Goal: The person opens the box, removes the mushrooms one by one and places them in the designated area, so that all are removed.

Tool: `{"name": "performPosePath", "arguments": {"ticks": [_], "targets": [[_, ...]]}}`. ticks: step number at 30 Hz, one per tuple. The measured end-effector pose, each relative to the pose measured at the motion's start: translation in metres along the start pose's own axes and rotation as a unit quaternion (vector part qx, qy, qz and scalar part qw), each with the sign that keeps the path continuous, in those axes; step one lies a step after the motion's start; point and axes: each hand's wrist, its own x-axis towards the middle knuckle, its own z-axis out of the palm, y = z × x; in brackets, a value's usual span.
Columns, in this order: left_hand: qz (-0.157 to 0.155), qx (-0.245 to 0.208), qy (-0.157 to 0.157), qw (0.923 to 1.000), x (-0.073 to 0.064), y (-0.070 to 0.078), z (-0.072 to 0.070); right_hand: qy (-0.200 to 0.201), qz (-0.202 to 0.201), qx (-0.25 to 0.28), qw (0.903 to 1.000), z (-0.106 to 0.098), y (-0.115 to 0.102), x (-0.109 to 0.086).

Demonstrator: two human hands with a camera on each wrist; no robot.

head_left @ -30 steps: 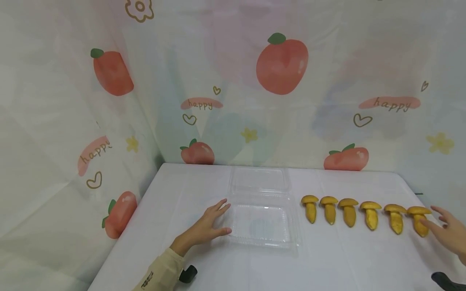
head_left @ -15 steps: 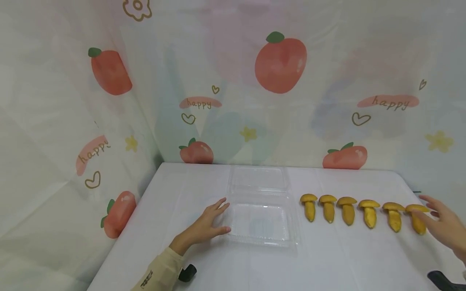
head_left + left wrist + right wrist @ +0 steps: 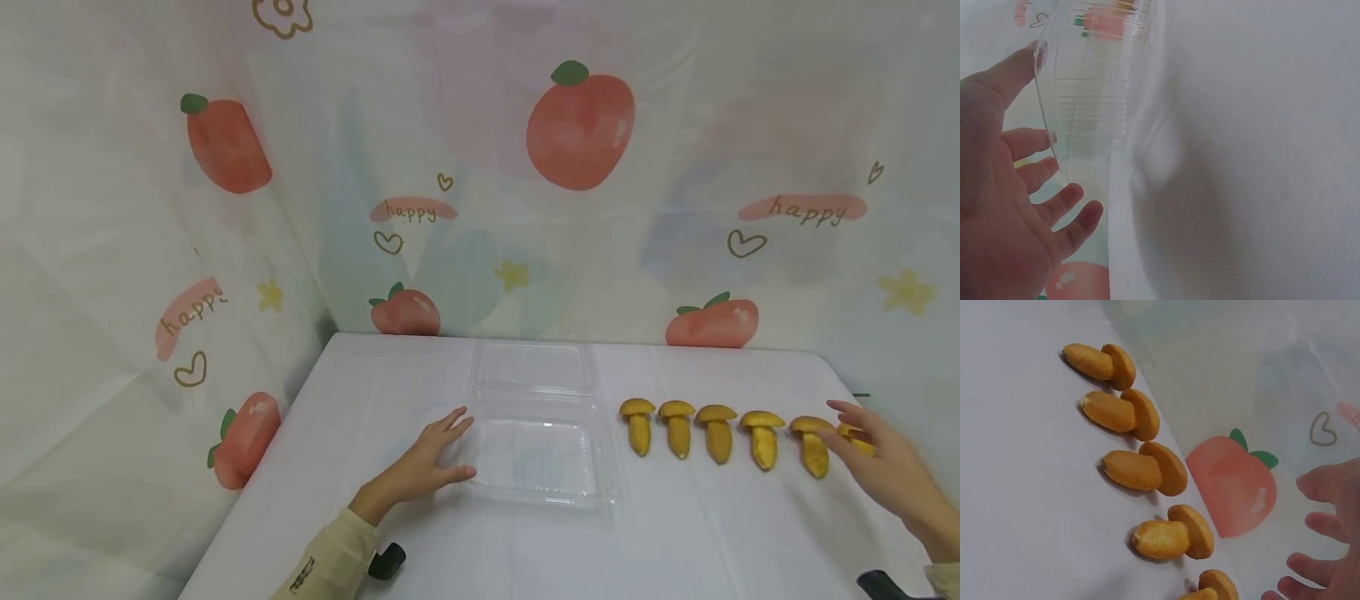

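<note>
A clear plastic clamshell box (image 3: 534, 462) lies with its lid (image 3: 534, 369) folded back. My left hand (image 3: 420, 468) is at its left side, fingers spread and fairly straight. In the left wrist view the thumb and fingertips are right at the box's rim (image 3: 1047, 119). Several yellow-brown mushrooms (image 3: 763, 442) lie in a row to the right, caps away from me. My right hand (image 3: 888, 471) is over the right end of the row, fingers apart and holding nothing. It partly hides the rightmost mushroom (image 3: 858, 438).
The white table (image 3: 637, 542) meets a fruit-printed cloth wall (image 3: 480, 250) at the back and left. A black object (image 3: 387, 562) sits at my left wrist, another (image 3: 881, 583) below my right wrist.
My right hand has moved left, from beside the rightmost mushroom to partly over it. The left hand, the box and the mushrooms have stayed in place.
</note>
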Motion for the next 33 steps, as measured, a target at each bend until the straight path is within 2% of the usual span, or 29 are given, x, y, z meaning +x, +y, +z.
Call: {"name": "performPosePath", "arguments": {"ticks": [6, 14, 21, 28, 33], "targets": [[0.001, 0.013, 0.003, 0.9999, 0.003, 0.0, -0.002, -0.005, -0.039, 0.029, 0.9988, 0.014, -0.018, -0.003], [-0.003, 0.002, -0.001, 1.0, 0.003, 0.0, -0.002, -0.02, -0.077, 0.038, 0.9961, 0.037, -0.04, -0.007], [-0.008, 0.014, 0.001, 0.9999, 0.0, -0.002, 0.0, -0.037, -0.095, 0.045, 0.9937, 0.061, -0.057, -0.012], [-0.009, 0.015, 0.004, 0.9998, 0.0, 0.0, 0.001, -0.044, -0.128, 0.068, 0.9885, 0.076, -0.071, -0.015], [-0.008, 0.018, 0.012, 0.9997, 0.0, 0.003, 0.001, -0.043, -0.136, 0.083, 0.9862, 0.085, -0.083, -0.016]]}}
